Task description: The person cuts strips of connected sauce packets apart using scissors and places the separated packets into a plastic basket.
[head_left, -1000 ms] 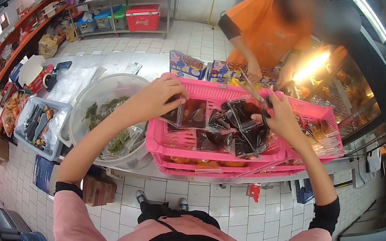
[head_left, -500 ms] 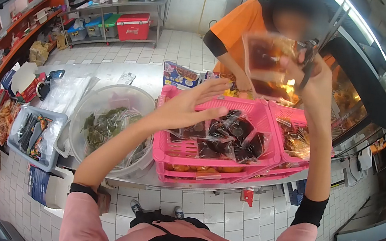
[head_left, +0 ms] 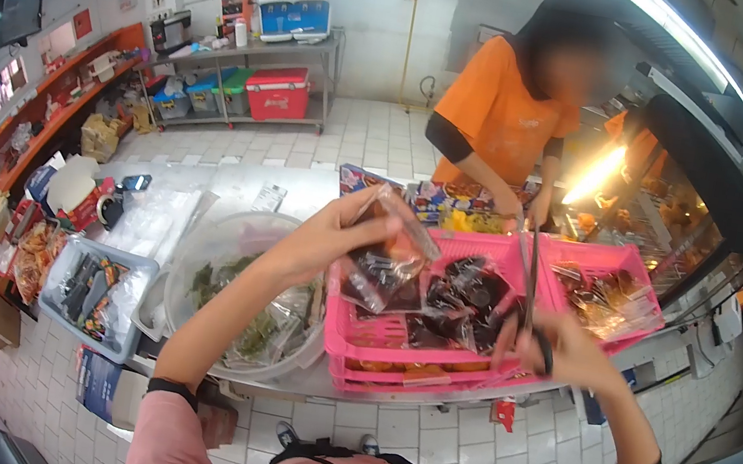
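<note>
While your left hand [head_left: 344, 235] is clamped on a clear bag [head_left: 393, 269] with dark contents, thumb and fingers pinching its upper part, your right hand [head_left: 574, 352] is closed around the handles of a pair of scissors [head_left: 532, 279]. The blades point up and away from that hand, slightly apart, and well to the right of the bag. The bag hangs tilted just below and to the right of your left fingers, over the left end of a pink basket [head_left: 335, 325]; you cannot tell whether it touches what lies beneath. Between your two hands, more dark bags [head_left: 470, 296] lie heaped in that basket. Just beyond your right hand is a second pink basket [head_left: 593, 254] with amber-coloured bags [head_left: 608, 304]. Below your left hand, under your forearm, stands a round tub [head_left: 180, 284] of bagged green leaves [head_left: 223, 281]. Farther left of that hand sits a grey-blue tray [head_left: 86, 333]. Ahead of both hands, across the table [head_left: 239, 177], stands a person in an orange shirt [head_left: 498, 106].
</note>
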### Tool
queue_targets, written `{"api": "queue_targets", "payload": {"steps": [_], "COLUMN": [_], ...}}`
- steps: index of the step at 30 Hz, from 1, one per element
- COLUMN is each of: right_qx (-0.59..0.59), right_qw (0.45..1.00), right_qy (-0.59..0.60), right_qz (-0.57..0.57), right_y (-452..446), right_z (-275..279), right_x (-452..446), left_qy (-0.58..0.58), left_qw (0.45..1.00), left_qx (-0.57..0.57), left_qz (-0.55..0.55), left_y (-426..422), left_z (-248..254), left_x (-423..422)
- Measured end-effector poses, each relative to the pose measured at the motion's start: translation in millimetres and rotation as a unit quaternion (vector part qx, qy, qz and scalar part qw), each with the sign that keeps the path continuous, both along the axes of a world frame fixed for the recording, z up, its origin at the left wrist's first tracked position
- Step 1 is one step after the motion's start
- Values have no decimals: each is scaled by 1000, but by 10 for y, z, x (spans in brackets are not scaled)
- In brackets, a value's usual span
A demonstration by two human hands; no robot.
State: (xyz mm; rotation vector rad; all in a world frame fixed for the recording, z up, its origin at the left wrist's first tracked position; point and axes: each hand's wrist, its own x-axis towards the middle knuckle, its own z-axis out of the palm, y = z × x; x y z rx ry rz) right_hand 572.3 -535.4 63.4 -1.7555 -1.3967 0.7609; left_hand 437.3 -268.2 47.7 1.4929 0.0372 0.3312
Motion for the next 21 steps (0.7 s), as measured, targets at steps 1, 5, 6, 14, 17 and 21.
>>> {"api": "queue_targets", "payload": {"steps": [1, 5, 6, 14, 17, 21], "right_qx": [-64, -156, -151, -141, -140, -134], "right_qw": [991, 955, 955, 963, 964, 968], "right_qy": [108, 184, 192, 183, 184, 181], "right_qz": [44, 171, 169, 139, 133, 113], "right_y": [-96, -120, -90, 166, 218, 228], "right_z": [-36, -100, -128, -148, -165, -135], "right_x": [-98, -372, -396, -402, -409, -434], "left_qy": [1, 5, -5, 12, 16, 25], "left_qw": [999, 999, 1000, 990, 990, 989], "left_qx": [29, 27, 22, 119, 118, 120], "left_qz": [-16, -17, -18, -76, -75, -83], "left_y": [25, 20, 0, -132, -195, -241], "left_z": [8, -20, -37, -13, -43, -79], "left_x": [-45, -122, -135, -269, -300, -295]}}
